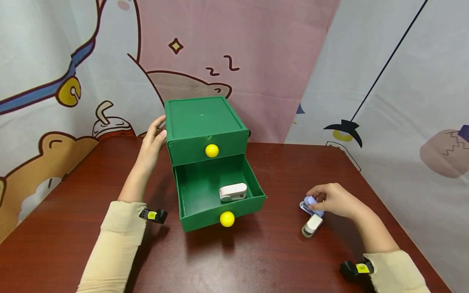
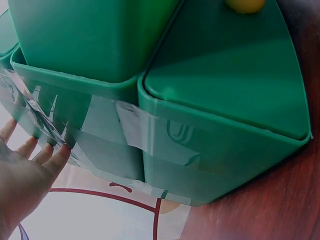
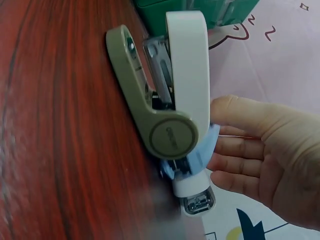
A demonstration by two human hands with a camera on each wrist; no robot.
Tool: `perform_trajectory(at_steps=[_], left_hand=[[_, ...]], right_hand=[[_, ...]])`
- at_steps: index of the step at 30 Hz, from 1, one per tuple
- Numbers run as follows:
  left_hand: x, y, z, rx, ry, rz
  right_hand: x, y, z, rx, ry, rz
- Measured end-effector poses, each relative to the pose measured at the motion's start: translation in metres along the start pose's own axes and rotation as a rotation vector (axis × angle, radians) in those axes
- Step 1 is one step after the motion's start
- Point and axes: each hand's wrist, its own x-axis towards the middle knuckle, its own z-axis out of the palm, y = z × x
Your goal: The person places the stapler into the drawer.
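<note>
A green two-drawer box (image 1: 205,118) with yellow knobs stands on the table, its lower drawer (image 1: 196,221) pulled out. In that drawer lies a white stapler (image 1: 233,192). My left hand (image 1: 151,144) rests its fingertips against the box's left side; the left wrist view shows the fingers (image 2: 59,159) spread along clear tape there. On the right, my right hand (image 1: 335,199) pinches a lavender-blue stapler (image 1: 313,203) between thumb and fingers. Right in front of it is a white and olive stapler (image 1: 312,226), which hides much of the blue one in the right wrist view.
The brown table (image 1: 278,260) reaches back to a cartoon-printed curtain (image 1: 271,61). The upper drawer (image 1: 209,149) is closed above the extended one. Clear tape (image 2: 132,125) runs along the box's side.
</note>
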Motion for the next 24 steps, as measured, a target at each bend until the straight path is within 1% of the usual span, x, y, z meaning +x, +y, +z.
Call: perform_trajectory(at_steps=[6, 13, 15, 22, 24], left_hand=[[0.001, -0.003, 0.000, -0.005, 0.000, 0.002], [0.007, -0.019, -0.007, -0.012, 0.008, -0.004], [0.007, -0.021, -0.008, -0.014, 0.008, -0.001], [0.008, -0.023, -0.008, -0.015, 0.009, 0.013], [0.008, -0.023, -0.008, -0.013, 0.009, 0.013]], right_hand=[[-0.001, -0.007, -0.001, -0.004, 0.043, -0.053], [0.001, -0.016, -0.004, 0.034, 0.145, -0.157], [0.001, -0.020, -0.004, 0.046, 0.171, -0.185], [0.002, -0.039, -0.007, 0.045, 0.250, -0.282], [0.003, -0.044, -0.008, 0.048, 0.273, -0.294]])
